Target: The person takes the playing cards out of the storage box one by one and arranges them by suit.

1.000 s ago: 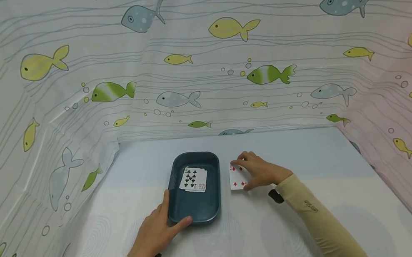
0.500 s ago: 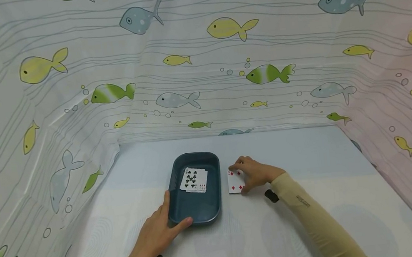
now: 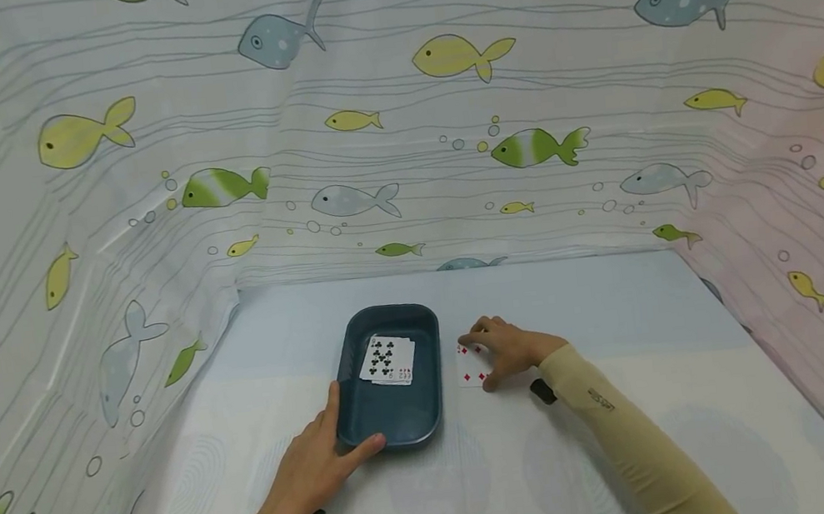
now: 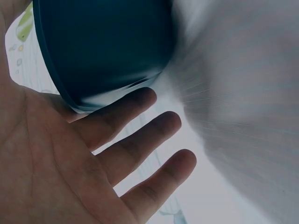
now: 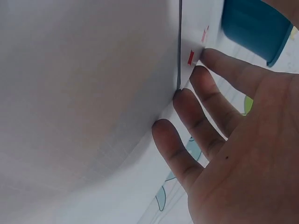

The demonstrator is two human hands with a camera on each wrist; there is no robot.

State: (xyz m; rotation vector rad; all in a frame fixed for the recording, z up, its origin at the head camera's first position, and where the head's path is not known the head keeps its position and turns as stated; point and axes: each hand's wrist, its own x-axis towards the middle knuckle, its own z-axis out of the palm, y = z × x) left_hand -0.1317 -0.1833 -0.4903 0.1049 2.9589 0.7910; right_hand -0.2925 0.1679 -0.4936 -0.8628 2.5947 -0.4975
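My left hand (image 3: 309, 469) rests at the near left corner of a dark blue rectangular tray (image 3: 391, 414), thumb over the near rim and index finger along the left side. In the left wrist view its other fingers (image 4: 140, 144) stretch out straight and spread beside the tray wall. My right hand (image 3: 508, 347) grips a playing card (image 3: 466, 366) with red diamonds, its thumb at the near edge and fingers at the far edge. Face up, the card lies on the table right of the tray. The right wrist view has fingertips (image 5: 184, 100) right at the card's edge.
Inside the tray lies a loose, face-up pile of playing cards (image 3: 387, 360), a club card on top. Behind the pale table (image 3: 572, 274) and along its sides hangs a fish-print cloth (image 3: 401, 149).
The right hand has shifted slightly left and toward the near side, bringing the diamond card along. Over the last half second it moved only a little. Left hand and tray stay in place.
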